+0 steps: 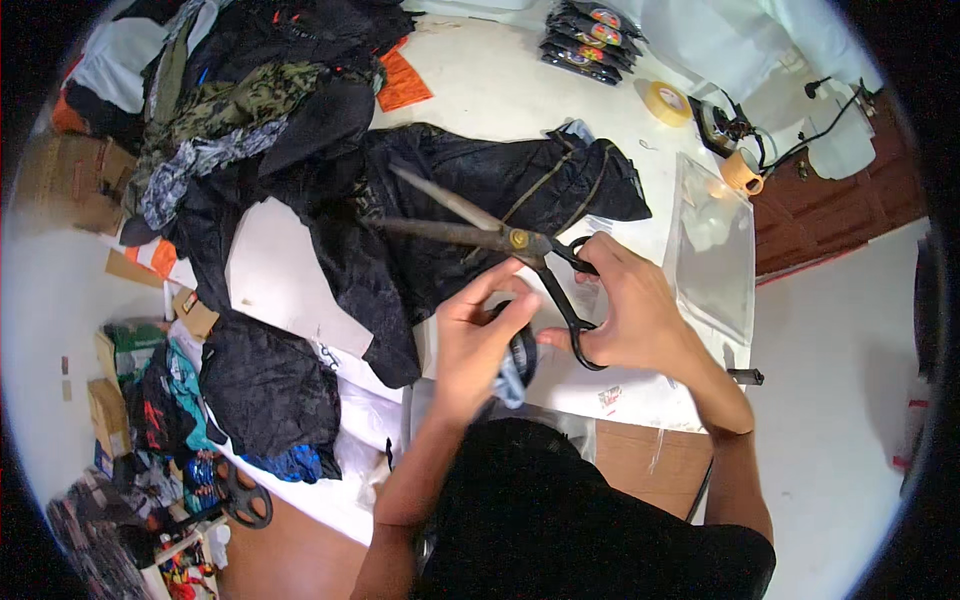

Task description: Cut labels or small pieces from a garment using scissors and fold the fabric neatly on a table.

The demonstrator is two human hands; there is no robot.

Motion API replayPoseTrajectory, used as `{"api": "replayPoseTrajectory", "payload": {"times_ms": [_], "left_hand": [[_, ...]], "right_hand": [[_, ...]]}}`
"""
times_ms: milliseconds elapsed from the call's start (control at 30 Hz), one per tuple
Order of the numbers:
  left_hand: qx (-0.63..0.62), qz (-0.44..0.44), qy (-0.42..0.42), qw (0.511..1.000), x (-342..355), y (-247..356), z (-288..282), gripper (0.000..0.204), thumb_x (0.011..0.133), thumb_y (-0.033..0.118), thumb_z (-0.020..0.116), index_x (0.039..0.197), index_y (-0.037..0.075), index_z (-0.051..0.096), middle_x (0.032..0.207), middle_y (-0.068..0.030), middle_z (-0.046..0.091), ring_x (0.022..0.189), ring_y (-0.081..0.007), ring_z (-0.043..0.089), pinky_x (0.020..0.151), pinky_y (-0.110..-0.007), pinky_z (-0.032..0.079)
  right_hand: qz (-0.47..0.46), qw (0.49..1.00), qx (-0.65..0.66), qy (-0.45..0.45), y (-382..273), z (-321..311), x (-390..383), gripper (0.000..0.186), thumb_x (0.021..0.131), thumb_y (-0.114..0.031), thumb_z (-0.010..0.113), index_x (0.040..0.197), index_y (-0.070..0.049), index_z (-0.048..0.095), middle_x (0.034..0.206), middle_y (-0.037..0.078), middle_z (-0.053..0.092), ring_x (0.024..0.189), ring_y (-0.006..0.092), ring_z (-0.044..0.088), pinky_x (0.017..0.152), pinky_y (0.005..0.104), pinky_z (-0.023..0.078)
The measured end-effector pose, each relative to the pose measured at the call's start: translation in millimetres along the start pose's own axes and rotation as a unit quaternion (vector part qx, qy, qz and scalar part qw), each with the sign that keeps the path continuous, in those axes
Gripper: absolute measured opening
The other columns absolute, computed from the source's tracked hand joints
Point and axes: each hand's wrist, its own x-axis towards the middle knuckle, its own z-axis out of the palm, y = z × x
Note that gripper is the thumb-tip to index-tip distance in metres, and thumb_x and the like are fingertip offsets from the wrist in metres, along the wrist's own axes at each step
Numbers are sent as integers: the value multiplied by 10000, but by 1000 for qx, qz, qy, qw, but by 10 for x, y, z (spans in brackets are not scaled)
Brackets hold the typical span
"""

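Large metal scissors (520,241) with black handles are in my right hand (625,305), their blades spread apart and pointing up-left over black fabric (450,170). My left hand (475,345), just below the pivot, is closed around a small dark bundle (520,355) with a pale blue scrap hanging from it; its exact form is partly hidden by my fingers. A white cut pattern piece (285,280) lies on the dark cloth to the left.
Piles of garments (235,110) cover the left of the white table (480,60). Stacked packets (590,40), a tape roll (668,102), an orange mug (742,170) and cables stand at the back right, with a clear plastic sheet (710,250) at the right edge.
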Motion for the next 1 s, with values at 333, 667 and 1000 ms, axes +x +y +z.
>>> {"api": "replayPoseTrajectory", "payload": {"times_ms": [333, 667, 1000], "left_hand": [[66, 23, 76, 995, 200, -66, 67, 190, 924, 146, 665, 1000, -28, 686, 669, 21, 624, 658, -4, 498, 608, -190, 397], [70, 21, 80, 994, 206, -219, -81, 209, 925, 166, 659, 1056, 9, 705, 604, 39, 549, 557, 1, 451, 473, -198, 325], [166, 84, 87, 979, 106, -185, -71, 271, 884, 73, 648, 1148, 13, 668, 619, -34, 588, 557, -13, 460, 458, -229, 373]], "right_hand": [[21, 998, -14, 56, -70, 502, -47, 545, 537, -102, 718, 1023, 27, 506, 932, 172, 508, 906, 380, 544, 769, 446, 471], [-99, 979, 77, 158, -67, 340, 190, 217, 755, -11, 749, 969, -26, 718, 928, 108, 683, 867, 262, 651, 752, 318, 512], [-34, 958, 244, 145, -55, 632, 338, 137, 812, 8, 709, 947, 22, 685, 944, 116, 680, 826, 183, 655, 774, 287, 512]]}}
